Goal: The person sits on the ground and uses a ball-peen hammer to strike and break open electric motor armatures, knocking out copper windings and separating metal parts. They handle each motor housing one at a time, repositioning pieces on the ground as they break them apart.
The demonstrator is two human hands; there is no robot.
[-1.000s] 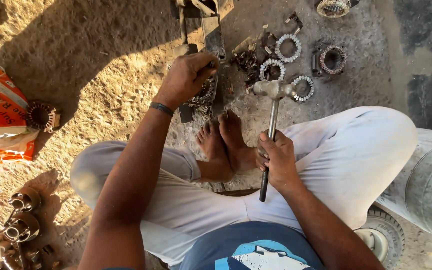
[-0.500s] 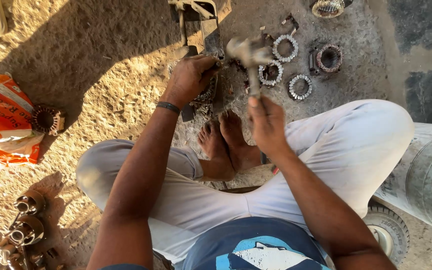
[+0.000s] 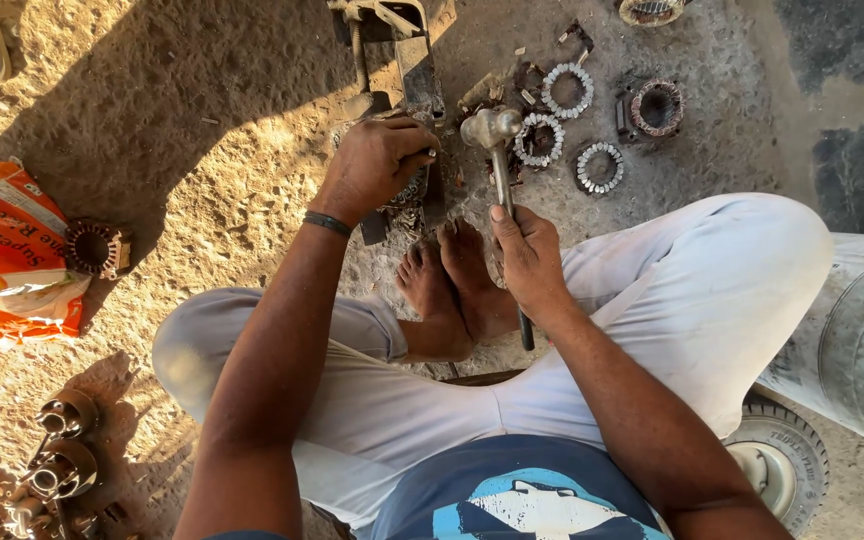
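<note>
The hammer (image 3: 493,135) in the right hand (image 3: 527,258) stands just right of the left hand (image 3: 377,165), bearing rings (image 3: 565,90) lying farther right, a sack (image 3: 7,255) far left.

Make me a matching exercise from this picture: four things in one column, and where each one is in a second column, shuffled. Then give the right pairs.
Things:
1. hammer
2. orange bag
3. small wheel
4. ring-shaped metal parts

Places:
A. on the ground beyond the hammer head
B. gripped in the right hand, head raised over the work
C. at the left edge of the view, on the sandy ground
D. low right, beside the person's bent knee

Right pairs: 1-B, 2-C, 3-D, 4-A. The left hand presses down on a metal piece in front of the bare feet.
</note>
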